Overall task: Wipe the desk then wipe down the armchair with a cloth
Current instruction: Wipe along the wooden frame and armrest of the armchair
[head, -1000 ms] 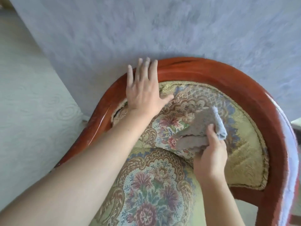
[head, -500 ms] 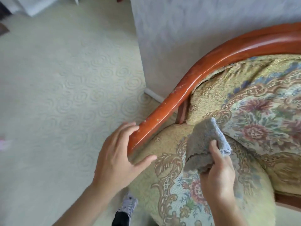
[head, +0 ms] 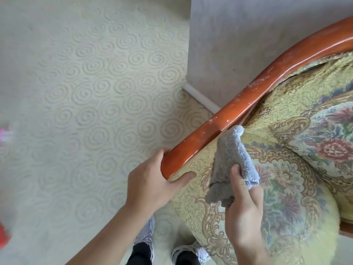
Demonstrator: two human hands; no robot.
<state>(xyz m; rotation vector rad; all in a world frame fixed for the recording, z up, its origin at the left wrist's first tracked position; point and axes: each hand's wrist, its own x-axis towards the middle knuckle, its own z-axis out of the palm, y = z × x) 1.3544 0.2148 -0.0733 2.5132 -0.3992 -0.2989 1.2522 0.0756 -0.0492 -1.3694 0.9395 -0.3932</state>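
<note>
The left hand (head: 150, 180) has a holding grip on the front end of the armchair's wooden armrest (head: 229, 119), fingers apparently curled beneath, out of view. Half a second ago it hovered just short of the wood. The right hand (head: 242, 205) pinches the grey cloth (head: 229, 161) by its lower folds, raised above the floral seat cushion (head: 286, 188) and closer to the rail than before. Risk: the loosely bunched cloth may skim the pale specks on the rail, scattering them onto the cushion.

cloth (head: 231, 159): grey, crumpled, raised over seat | armchair (head: 286, 169): glossy red-brown wooden arm, floral upholstery
</note>
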